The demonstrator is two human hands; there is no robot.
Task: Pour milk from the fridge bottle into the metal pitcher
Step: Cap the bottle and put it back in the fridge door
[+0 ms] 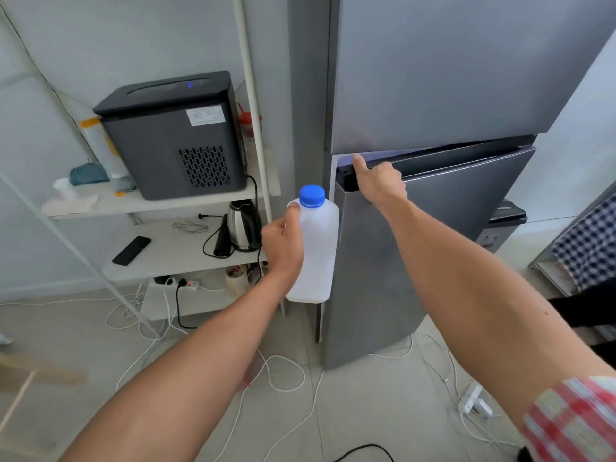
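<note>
My left hand (283, 245) grips a white plastic milk bottle (318, 248) with a blue cap, held upright in front of the grey fridge (433, 78). My right hand (378, 183) rests on the top edge of the lower fridge door (416, 245), fingers curled over the recessed handle, thumb pointing up. That door stands slightly ajar, with a thin gap along its top. No metal pitcher shows anywhere in view.
A white shelf unit (186, 201) at the left holds a black ice maker (173, 135), an electric kettle (243, 230) and a phone (131, 250). White and black cables and a power strip (473, 400) lie across the tiled floor. Checked fabric (586, 245) hangs at the right edge.
</note>
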